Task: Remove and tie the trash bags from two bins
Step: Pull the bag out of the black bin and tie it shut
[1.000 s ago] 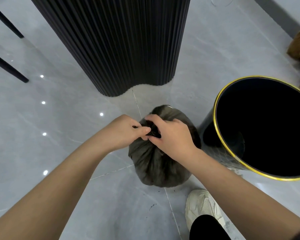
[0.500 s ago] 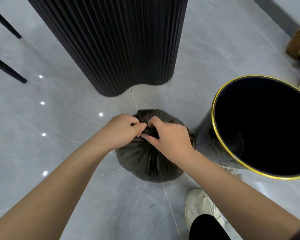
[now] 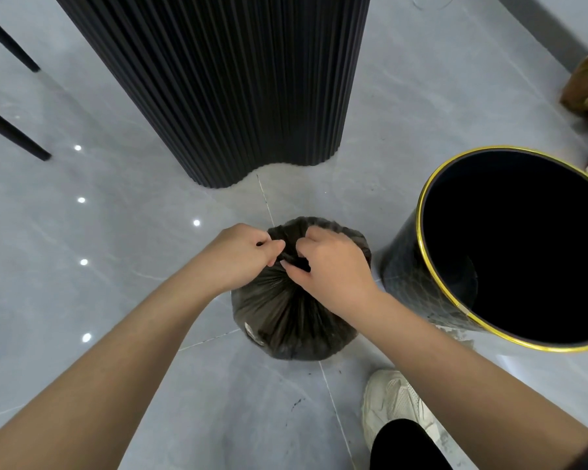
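Grey floor tiles [image 3: 99, 300] carry a full black trash bag [image 3: 286, 320], just left of the gold-rimmed bin [image 3: 418, 276]. Above the bag, the left hand [image 3: 238, 256] and right hand [image 3: 333, 266] each pinch its gathered neck.

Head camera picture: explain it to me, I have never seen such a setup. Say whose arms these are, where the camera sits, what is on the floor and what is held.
There is no machine here. A person wears one wide-angle camera on the head, and it looks down at their own bare arms. The left hand and the right hand both pinch the gathered neck of a dark trash bag, which sits on the grey tiled floor; they appear to be tying it. Close beside it on the right stands a black bin with a gold rim. Behind is a black fluted column, and a pale shoe shows below.
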Demonstrator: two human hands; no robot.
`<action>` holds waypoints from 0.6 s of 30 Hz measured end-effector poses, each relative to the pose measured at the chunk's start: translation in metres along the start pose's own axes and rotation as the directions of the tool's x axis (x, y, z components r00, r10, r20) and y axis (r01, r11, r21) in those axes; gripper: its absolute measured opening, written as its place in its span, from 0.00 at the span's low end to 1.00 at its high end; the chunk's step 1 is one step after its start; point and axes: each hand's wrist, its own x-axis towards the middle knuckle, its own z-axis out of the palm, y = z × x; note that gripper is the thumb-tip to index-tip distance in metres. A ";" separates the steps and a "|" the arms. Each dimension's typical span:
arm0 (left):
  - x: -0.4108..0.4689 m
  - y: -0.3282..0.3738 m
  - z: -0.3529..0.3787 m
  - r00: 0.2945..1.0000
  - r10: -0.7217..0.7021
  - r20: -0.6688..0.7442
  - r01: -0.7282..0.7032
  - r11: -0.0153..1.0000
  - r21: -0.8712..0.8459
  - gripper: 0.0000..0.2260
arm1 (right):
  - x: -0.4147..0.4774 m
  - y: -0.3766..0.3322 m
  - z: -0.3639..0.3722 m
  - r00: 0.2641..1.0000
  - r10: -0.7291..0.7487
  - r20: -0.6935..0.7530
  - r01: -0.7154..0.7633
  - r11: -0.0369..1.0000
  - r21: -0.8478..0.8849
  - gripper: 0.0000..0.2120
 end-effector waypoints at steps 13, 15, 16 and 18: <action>0.000 0.000 -0.004 1.000 0.009 0.010 -0.008 1.000 -0.016 0.17 | 0.001 -0.001 0.003 1.000 -0.006 -0.018 0.005 0.998 -0.062 0.10; 0.000 0.000 -0.004 1.000 0.007 0.014 -0.007 1.000 -0.019 0.17 | 0.001 0.002 0.001 1.000 -0.014 -0.010 0.014 1.000 0.003 0.10; 0.000 0.000 -0.004 1.000 0.008 0.014 -0.008 1.000 -0.020 0.17 | 0.001 0.002 0.001 1.000 0.002 -0.012 -0.001 0.999 0.038 0.10; 0.000 0.001 -0.004 1.000 0.013 0.016 -0.013 1.000 -0.015 0.16 | 0.000 0.000 0.000 0.999 0.037 0.009 -0.038 0.998 0.056 0.11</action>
